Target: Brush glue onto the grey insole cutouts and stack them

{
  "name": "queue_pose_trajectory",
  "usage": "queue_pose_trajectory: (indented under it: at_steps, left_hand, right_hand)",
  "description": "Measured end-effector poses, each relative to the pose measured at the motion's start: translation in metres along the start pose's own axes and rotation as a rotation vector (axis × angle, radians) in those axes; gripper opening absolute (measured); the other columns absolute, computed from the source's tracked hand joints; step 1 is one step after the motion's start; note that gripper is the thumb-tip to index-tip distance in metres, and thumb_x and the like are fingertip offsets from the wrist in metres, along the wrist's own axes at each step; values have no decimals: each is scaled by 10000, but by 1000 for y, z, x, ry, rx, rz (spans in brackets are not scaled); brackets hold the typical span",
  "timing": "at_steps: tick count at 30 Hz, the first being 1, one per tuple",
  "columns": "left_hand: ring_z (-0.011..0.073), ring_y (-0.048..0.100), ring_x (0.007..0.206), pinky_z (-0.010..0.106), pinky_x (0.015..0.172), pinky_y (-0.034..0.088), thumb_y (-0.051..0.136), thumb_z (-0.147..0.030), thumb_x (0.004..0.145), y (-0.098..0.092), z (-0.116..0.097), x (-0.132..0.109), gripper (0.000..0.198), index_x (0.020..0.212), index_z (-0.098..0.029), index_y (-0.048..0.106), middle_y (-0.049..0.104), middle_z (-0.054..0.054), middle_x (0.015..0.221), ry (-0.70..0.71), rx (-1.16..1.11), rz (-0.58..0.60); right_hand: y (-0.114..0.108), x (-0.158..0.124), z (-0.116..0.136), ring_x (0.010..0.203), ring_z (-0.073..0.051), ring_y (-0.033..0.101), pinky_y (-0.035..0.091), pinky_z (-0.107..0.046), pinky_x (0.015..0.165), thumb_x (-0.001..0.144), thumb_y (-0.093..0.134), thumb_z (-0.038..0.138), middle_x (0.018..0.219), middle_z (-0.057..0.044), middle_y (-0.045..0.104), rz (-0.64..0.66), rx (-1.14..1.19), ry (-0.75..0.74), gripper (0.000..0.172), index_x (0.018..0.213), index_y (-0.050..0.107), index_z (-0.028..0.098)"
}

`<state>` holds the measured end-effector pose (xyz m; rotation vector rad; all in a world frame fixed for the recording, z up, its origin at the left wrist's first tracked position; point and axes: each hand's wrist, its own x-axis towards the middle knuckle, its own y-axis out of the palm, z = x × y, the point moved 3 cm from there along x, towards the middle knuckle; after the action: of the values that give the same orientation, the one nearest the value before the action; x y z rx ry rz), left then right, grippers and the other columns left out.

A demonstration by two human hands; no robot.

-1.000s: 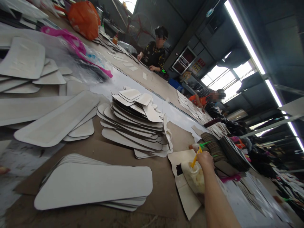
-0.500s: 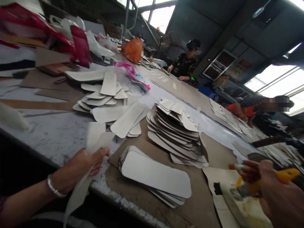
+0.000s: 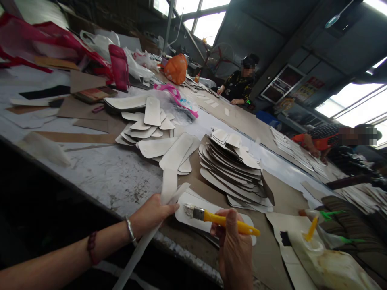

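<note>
My left hand [image 3: 157, 215] is closed around a pale strip [image 3: 169, 185], whose long tail hangs down below the table edge. In my right hand [image 3: 234, 241] is a brush [image 3: 225, 220] with a yellow handle and whitish, wet-looking bristles. The bristles point left, close to my left fingers, over a small stack of white rounded panels [image 3: 205, 205]. Whether they touch the top panel I cannot tell. A taller pile of similar panels [image 3: 232, 173] stands just behind, and more loose panels [image 3: 177, 151] lie to its left.
At the right a glue-stained pale container [image 3: 329, 262] has a yellow handle standing in its opening, near green-tipped bottles [image 3: 332, 233]. Plastic bags [image 3: 176, 69] and cardboard scraps lie on the left. Two other people [image 3: 238, 86] work farther along the table.
The brush has come left from beside the container to over the small stack. My left hand has moved right with the strip, closer to that stack. The view has shifted slightly.
</note>
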<state>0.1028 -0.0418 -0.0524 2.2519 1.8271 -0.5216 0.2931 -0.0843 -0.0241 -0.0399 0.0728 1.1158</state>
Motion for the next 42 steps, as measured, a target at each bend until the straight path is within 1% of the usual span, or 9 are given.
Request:
queue_pose_trajectory:
  at_steps: [7, 13, 21, 27, 31, 33, 36, 39, 42]
  left_hand:
    - [253, 607, 807, 288, 695, 477, 497, -417, 629, -1, 0, 0, 299, 680, -155, 632, 678, 57, 767, 62, 107, 61]
    - [251, 590, 800, 281, 697, 460, 545, -427, 619, 0, 5, 3, 299, 709, -151, 619, 665, 55, 768, 16, 18, 135]
    - [130, 394, 484, 220, 472, 309, 517, -473, 631, 1, 6, -2, 306, 596, -169, 513, 435, -50, 465, -36, 108, 133]
    - [123, 371, 438, 224, 446, 284, 481, -557, 609, 5, 5, -5, 365, 553, -195, 478, 423, -62, 408, -89, 135, 199]
    - [115, 367, 420, 218, 437, 271, 463, -525, 641, 4, 7, -4, 353, 515, -195, 463, 423, -63, 402, -108, 158, 221]
    - [109, 349, 413, 218, 438, 264, 461, -536, 644, 3, 11, -3, 362, 525, -194, 454, 405, -67, 394, -132, 138, 210]
    - [104, 331, 412, 220, 444, 259, 465, -577, 626, 2, 17, -4, 391, 532, -200, 426, 384, -71, 386, -180, 108, 189]
    - [101, 337, 430, 216, 457, 265, 483, -576, 619, 3, 16, -6, 388, 557, -197, 424, 386, -77, 404, -173, 67, 177]
    - [95, 328, 424, 214, 464, 267, 490, -567, 604, 3, 11, -9, 379, 569, -194, 435, 387, -80, 392, -152, 41, 185]
  right_hand:
    - [-12, -7, -3, 460, -126, 530, 452, -255, 501, 707, 625, 559, 529, 43, 555, -186, -264, -17, 391, 750, 564, 175]
    - [-59, -11, 14, 503, -148, 548, 447, -280, 560, 759, 566, 558, 510, 38, 534, -419, -546, -227, 375, 739, 562, 184]
    - [-90, -18, 31, 580, -139, 530, 447, -278, 580, 853, 522, 366, 675, -22, 554, -422, -875, -671, 244, 710, 581, 178]
    - [-74, -20, 19, 731, -164, 580, 493, -297, 671, 846, 545, 201, 781, -54, 592, -267, -1030, -933, 58, 874, 593, 187]
    - [-35, -35, 6, 758, -147, 590, 494, -253, 684, 856, 511, 162, 802, -42, 598, -101, -921, -916, 98, 906, 584, 205]
    - [-24, -44, 6, 744, -145, 589, 488, -253, 676, 864, 488, 161, 779, -26, 593, -100, -777, -861, 102, 864, 575, 215]
    - [-33, -49, 14, 714, -157, 581, 479, -275, 645, 861, 490, 165, 726, -16, 579, -187, -674, -815, 110, 814, 574, 219]
    - [-55, -41, 22, 770, -159, 578, 473, -280, 693, 837, 536, 140, 806, -42, 584, -272, -808, -883, 86, 860, 591, 201]
    - [-56, -32, 17, 791, -149, 581, 470, -257, 724, 831, 556, 144, 836, -52, 586, -205, -938, -938, 95, 909, 595, 183]
